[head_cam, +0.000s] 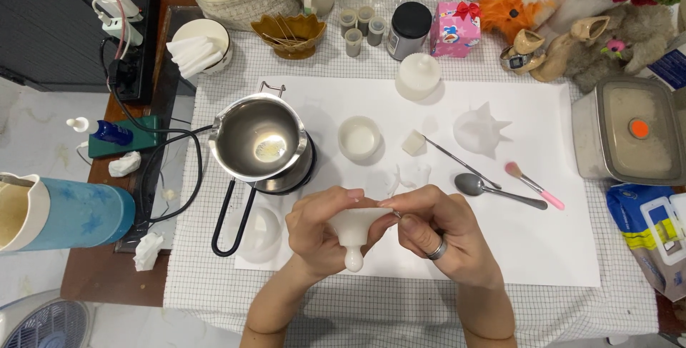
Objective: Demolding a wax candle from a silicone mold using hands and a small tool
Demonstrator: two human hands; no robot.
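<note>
Left hand [314,230]: I see its grip closed round the left side of a white silicone mould [355,234], fingers curled over the rim, thumb on top.
Right hand [439,230]: its grip is closed on the right side of the same mould, fingertips pinching the rim; there is a ring [437,249] on one finger.
White silicone mould: held by both hands just above the near edge of the white sheet [572,248], wide end up, a small rounded knob pointing down towards me.
Surface [400,305]: covered with a checked cloth; the white sheet lies on top of it.
Steel pouring pot [259,137]: just left of and beyond the hands, sitting on a small burner, black loop handle reaching towards me, a pale residue at its bottom.
Small white cup [359,138]: beyond the hands, to the right of the pot.
Spoon [493,189]: to the right of the hands, lying on the sheet, bowl to the left.
Pink-handled brush [534,186]: just beside the spoon, at an angle.
Thin metal pick [457,160]: between the cup and the spoon, one end by a small white block [413,142].
Spiky translucent mould [480,130]: farther right on the sheet, well apart from the hands.
</note>
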